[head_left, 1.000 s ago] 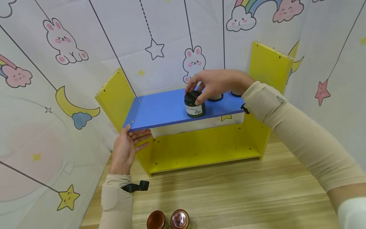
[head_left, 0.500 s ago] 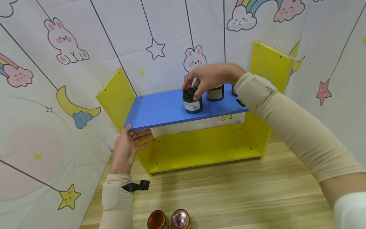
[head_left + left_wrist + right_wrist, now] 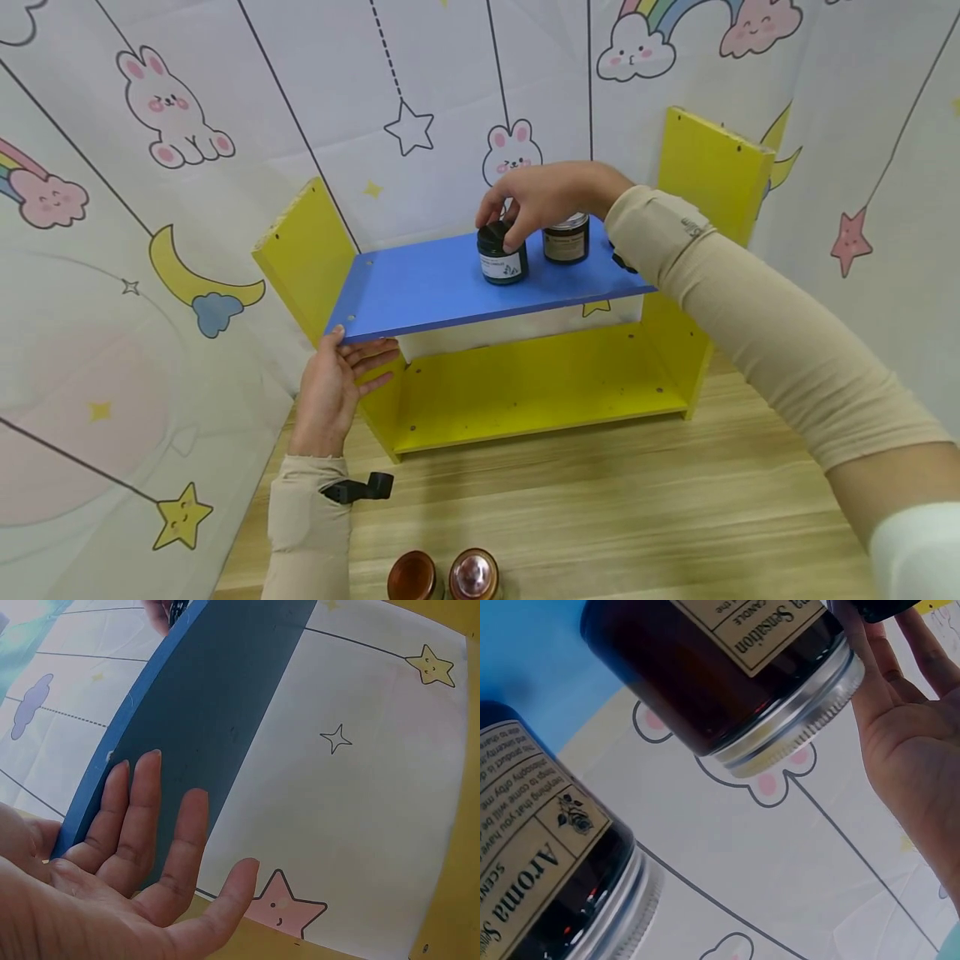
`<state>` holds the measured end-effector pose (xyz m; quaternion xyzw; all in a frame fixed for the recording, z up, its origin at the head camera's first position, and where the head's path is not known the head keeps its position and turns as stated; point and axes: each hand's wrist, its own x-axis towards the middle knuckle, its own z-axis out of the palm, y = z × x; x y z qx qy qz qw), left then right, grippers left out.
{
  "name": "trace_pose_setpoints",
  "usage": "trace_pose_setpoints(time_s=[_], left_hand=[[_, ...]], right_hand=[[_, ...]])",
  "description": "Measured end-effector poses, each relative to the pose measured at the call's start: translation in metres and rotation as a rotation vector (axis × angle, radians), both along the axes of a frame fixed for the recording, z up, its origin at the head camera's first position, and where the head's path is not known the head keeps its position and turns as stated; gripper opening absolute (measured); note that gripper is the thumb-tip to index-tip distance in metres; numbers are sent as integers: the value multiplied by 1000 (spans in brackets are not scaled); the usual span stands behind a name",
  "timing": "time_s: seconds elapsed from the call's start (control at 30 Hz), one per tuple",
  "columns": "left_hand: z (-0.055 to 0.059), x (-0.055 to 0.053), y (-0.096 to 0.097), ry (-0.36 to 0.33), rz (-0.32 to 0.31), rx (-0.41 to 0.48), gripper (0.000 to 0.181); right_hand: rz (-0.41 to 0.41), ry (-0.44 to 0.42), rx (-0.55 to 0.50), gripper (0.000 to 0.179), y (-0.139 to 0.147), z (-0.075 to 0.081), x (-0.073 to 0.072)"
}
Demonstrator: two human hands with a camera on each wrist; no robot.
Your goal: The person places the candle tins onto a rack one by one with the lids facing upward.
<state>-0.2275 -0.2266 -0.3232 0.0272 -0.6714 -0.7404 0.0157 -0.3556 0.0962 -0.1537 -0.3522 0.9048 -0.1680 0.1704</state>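
My right hand (image 3: 536,200) reaches over the blue shelf board (image 3: 405,287) and pinches a dark green candle jar (image 3: 502,265) by its black lid from above. The jar stands upright, its white label facing me. In the right wrist view only a dark bit of it (image 3: 885,607) shows by the fingertips. My left hand (image 3: 330,392) holds the board's front left corner, thumb over the top edge. Its fingers (image 3: 146,802) spread out beneath. Right of the green jar is an amber candle jar (image 3: 566,243) with a silver lid; another amber candle jar (image 3: 547,840) is mostly hidden behind my right wrist.
Yellow side panels (image 3: 712,175) rise at both ends of the shelf unit, above a yellow bottom board (image 3: 525,383). Two jars with coppery tops (image 3: 474,575) stand on the wooden table (image 3: 600,500) near me. A printed cloth (image 3: 420,67) hangs behind.
My right hand has moved the green candle jar slightly back and left on the blue board, uncovering the amber jar beside it. The left hand stays at the corner.
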Motion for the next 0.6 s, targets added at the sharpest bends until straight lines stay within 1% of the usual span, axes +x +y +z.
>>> trace_pose_setpoints(time_s=[0.23,0.6], left_hand=[[0,1,1,-5,2,8,52],[0,0,0,4,-2,6,53]], right_hand=[[-13,6,-22,45,3,-3,-6],[-16,-11,-51,50,3,-5,-11]])
